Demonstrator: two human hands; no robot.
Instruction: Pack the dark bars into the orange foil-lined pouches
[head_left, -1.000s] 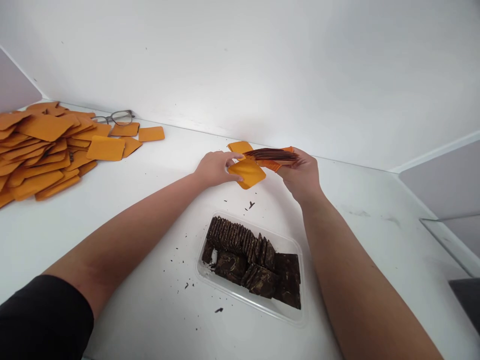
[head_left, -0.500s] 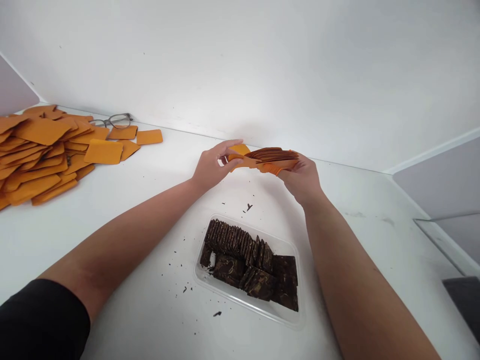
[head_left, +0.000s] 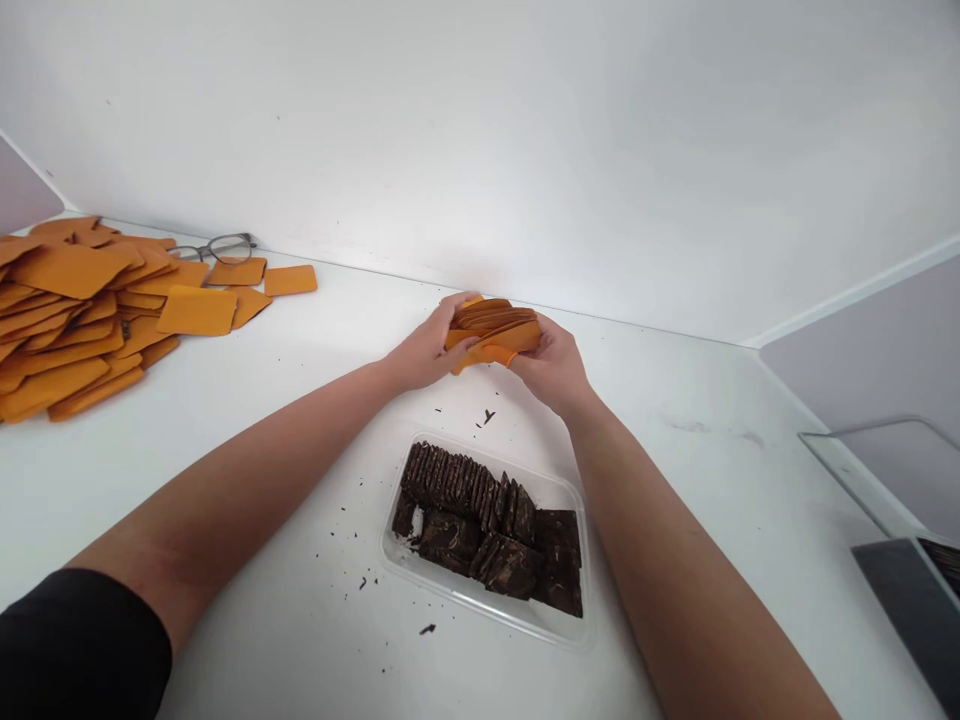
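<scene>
Above the white table, both hands hold a fanned stack of small orange paper envelopes (head_left: 496,322). My left hand (head_left: 424,347) is closed on the stack's left end, thumb in front and fingers partly hidden behind. My right hand (head_left: 556,366) grips the right end, with an orange band or cover (head_left: 501,355) about its thumb. Nearer to me, between my forearms, stands a clear plastic tub (head_left: 553,490). It holds many thin dark brown squares (head_left: 450,538), some upright in a row and others lying flatter.
A large heap of orange envelopes (head_left: 67,270) lies at the left, with a pair of glasses (head_left: 231,248) behind it. Dark crumbs (head_left: 427,629) are scattered around the tub. A white wall rises behind the table. A dark object (head_left: 896,600) is at the right edge.
My hands have come closer together, and my left hand now holds the envelope stack more fully. The stack has shifted slightly left and shows more of its top. The view has turned slightly.
</scene>
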